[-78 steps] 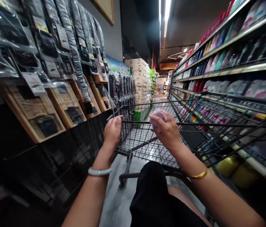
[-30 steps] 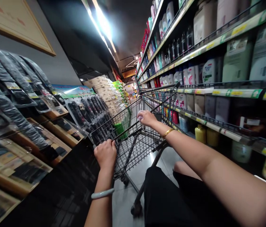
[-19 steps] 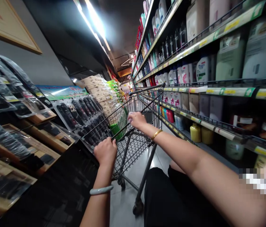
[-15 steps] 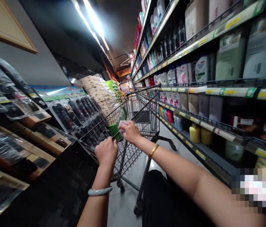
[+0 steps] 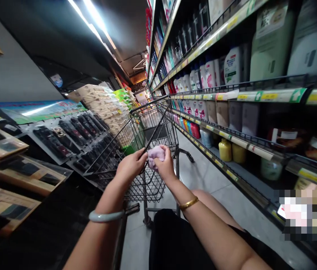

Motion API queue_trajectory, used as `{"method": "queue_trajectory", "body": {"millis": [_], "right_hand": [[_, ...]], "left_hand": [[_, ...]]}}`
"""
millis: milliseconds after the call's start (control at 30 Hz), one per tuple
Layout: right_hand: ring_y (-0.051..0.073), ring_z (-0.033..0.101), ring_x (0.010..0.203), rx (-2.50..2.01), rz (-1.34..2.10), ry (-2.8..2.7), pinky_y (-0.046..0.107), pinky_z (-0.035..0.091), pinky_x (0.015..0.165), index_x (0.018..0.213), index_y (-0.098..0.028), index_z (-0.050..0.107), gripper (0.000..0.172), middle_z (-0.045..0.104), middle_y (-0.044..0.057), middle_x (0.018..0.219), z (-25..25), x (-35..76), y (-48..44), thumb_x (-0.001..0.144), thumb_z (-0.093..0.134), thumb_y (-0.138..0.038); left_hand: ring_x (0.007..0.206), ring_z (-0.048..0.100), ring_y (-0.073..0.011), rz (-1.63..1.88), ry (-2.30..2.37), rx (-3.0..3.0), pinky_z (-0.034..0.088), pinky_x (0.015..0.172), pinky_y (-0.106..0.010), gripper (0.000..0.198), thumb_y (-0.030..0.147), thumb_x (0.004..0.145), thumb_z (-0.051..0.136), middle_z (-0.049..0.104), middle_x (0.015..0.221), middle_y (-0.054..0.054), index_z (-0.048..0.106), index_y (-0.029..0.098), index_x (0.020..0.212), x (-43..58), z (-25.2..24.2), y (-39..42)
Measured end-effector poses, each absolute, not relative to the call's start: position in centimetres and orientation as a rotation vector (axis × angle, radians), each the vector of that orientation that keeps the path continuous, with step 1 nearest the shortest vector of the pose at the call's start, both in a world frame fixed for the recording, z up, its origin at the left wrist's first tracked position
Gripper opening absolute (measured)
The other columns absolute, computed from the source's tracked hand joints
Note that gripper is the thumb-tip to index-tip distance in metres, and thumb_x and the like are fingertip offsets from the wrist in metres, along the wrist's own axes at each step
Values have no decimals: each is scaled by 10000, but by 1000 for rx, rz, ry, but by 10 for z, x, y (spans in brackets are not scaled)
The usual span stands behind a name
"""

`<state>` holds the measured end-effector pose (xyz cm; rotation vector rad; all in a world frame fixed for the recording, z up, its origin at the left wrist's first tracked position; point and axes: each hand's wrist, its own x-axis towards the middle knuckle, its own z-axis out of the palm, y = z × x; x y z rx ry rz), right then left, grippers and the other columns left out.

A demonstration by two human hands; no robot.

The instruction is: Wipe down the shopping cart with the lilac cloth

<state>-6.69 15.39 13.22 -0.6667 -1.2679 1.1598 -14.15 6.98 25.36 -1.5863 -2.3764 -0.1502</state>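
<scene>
A lilac cloth [image 5: 155, 156] is bunched up in my right hand [image 5: 166, 165], the thumb pressed onto it and the fingers curled round it. Just to its left, my left hand [image 5: 131, 165] is closed at the near rim of a black wire shopping cart [image 5: 154, 187]; its thumb and fingertips point at the cloth and come close to it. The cloth is at the cart's near rim, and whether it touches the wire is hard to see. The far handle [image 5: 148, 104] of the cart faces away from me. My left fingers are partly hidden.
Shelves of shampoo bottles [image 5: 233, 67] run along the right, with yellow bottles [image 5: 225, 150] low down. On the left stand packaged belts [image 5: 62, 138], boxed goods [image 5: 37, 174] and a stack of pale packs [image 5: 96, 107]. Grey tiled floor [image 5: 203, 176] lies between.
My right hand has drawn back towards me and turned, so more of the cloth shows. My left hand has moved right, closer to it. The camera view has shifted rightward.
</scene>
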Motion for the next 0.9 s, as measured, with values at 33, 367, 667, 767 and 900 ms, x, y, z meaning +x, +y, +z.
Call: {"method": "queue_trajectory", "body": {"millis": [33,367,667,767,900], "right_hand": [[201,668,1060,-605,1147,-1283,322,544,963,1291,-260,515,561,670,62,1271,138,-59,152,741,597,-185],[215,680,1001,-881,1096,-1462,369,565,936,973,-228,681,331,719,69,1084,68,-14,185,694,544,-116],[192,537,1353,-581,847,-1370,334,381,1208,1176,-241,661,432,640,75,1346,122,16,175,776,550,-118],[205,595,1275,-718,1019,-1295,369,441,1154,1151,-224,650,419,665,93,1302,97,18,188,778,498,-110],[202,675,1128,-764,1125,-1259,395,537,1031,1162,-211,618,408,709,90,1222,63,22,210,792,465,-132]], "left_hand": [[1004,706,-242,-148,-2390,-1629,476,752,-271,558,567,1000,330,778,1098,-67,726,252,1235,-147,259,70],[815,667,-275,-131,-2335,-1297,219,584,-320,783,609,1009,103,751,862,-141,731,196,789,-138,225,82],[691,588,-209,-299,-2105,-1207,142,603,-339,715,480,1045,138,726,785,-118,710,177,741,-94,204,95],[673,573,-198,-295,-2066,-1239,134,603,-339,706,472,1052,133,715,771,-105,689,179,730,-78,202,95],[666,558,-192,-284,-2051,-1263,129,610,-341,700,462,1056,119,700,769,-103,677,178,742,-66,201,93]]}}
